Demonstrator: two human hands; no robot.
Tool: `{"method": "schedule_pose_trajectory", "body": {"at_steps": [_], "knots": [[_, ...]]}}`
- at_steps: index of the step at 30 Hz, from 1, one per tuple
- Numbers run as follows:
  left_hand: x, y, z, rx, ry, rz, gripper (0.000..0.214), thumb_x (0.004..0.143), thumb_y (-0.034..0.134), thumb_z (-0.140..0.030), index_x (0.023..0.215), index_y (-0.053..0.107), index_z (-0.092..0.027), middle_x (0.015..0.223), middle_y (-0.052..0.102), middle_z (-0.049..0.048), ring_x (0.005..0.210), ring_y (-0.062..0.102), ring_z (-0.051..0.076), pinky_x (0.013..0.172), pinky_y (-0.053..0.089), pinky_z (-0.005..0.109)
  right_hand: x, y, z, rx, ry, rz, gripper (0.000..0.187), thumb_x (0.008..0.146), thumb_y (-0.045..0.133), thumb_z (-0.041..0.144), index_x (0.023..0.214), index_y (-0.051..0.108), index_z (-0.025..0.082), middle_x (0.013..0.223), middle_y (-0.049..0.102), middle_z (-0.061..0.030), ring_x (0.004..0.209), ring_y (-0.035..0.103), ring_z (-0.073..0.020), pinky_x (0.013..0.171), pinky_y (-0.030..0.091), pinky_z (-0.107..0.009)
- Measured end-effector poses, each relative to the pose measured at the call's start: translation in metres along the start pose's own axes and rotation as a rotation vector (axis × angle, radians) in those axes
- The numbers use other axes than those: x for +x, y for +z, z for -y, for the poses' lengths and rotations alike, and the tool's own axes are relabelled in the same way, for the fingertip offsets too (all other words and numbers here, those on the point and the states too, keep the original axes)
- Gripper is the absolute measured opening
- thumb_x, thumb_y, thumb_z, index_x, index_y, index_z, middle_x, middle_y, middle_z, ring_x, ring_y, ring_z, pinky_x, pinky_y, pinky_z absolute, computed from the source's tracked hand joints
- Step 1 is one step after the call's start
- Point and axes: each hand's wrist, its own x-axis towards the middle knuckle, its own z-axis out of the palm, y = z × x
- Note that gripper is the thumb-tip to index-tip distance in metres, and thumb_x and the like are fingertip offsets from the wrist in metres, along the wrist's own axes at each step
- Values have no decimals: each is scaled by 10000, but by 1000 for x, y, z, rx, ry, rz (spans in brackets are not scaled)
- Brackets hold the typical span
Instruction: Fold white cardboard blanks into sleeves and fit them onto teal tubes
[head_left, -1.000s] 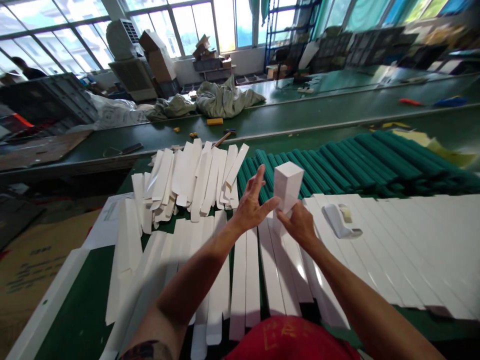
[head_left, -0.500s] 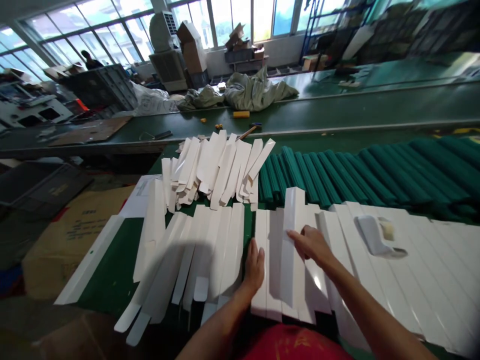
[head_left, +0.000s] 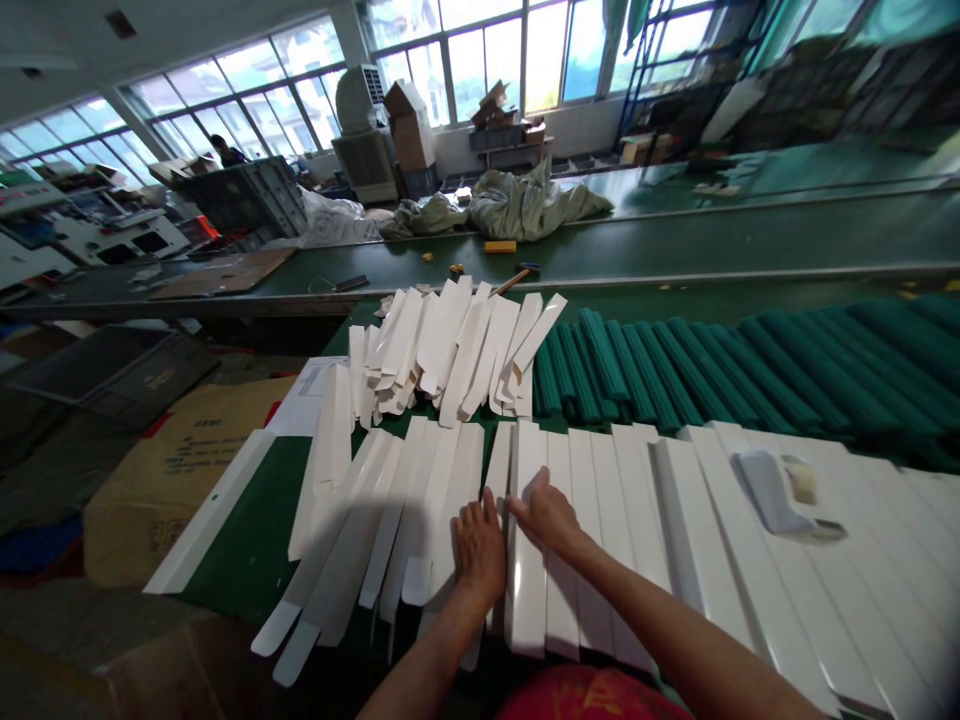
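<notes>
My right hand lies over a long, narrow white carton, thumb at its left edge and fingers across its upper face. This carton sits near the left end of a row of similar white cartons. Just to the left, my left hand rests with fingers stretched out, beside a narrow white carton at the row's end. Under and beyond that hand are flattened white carton sleeves with loose end flaps.
A heap of white cartons lies farther back. Green ribbed rolls line the back right. A tape dispenser stands on the right-hand cartons. Beyond runs a green conveyor with a yellow block and grey cloth.
The white carton in my right hand has moved left and down into the row. My left hand has shifted slightly left, its fingers more spread. The camera view has turned a little left.
</notes>
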Motion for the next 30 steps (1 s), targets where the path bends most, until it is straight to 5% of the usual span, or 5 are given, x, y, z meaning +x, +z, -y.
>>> {"method": "schedule_pose_trajectory", "body": {"at_steps": [6,15,21,27,30], "knots": [[12,-41,15,-113,-70,52,717,823,625,-203,1460,319,-80,1193,578,189,999,626,269,836,495,353,-3,-2,-13,-11,10,0,859,859,492,444,1433,197,-124,1077,660,-282,1002,644,-366,810,477,-423],[19,-141,52,-1021,-237,403,944,740,699,-502,1484,281,-99,1335,591,140,1197,589,297,968,493,323,12,25,28,-79,10,22,947,874,508,473,1456,92,-148,1058,659,-300,973,662,-335,787,496,-405],[28,-145,49,-1265,-382,323,982,743,754,-422,1510,211,-139,1323,600,148,1069,665,264,890,544,335,13,25,33,-196,-116,3,872,824,623,287,1432,190,-163,1042,626,-359,989,633,-395,813,484,-504],[38,-139,37,-1331,-345,274,923,750,765,-363,1490,260,-137,1297,616,154,1095,657,244,941,524,328,-8,33,13,-270,-643,42,671,776,694,446,1325,536,94,1426,450,-218,1403,284,-369,1168,141,-546],[48,-144,17,-1338,-290,287,922,709,795,-388,1454,321,-123,1208,665,147,1030,679,249,856,557,329,-9,31,-6,-188,-787,34,568,808,640,435,1254,587,86,1346,536,-194,1369,353,-349,1153,225,-535]]}}
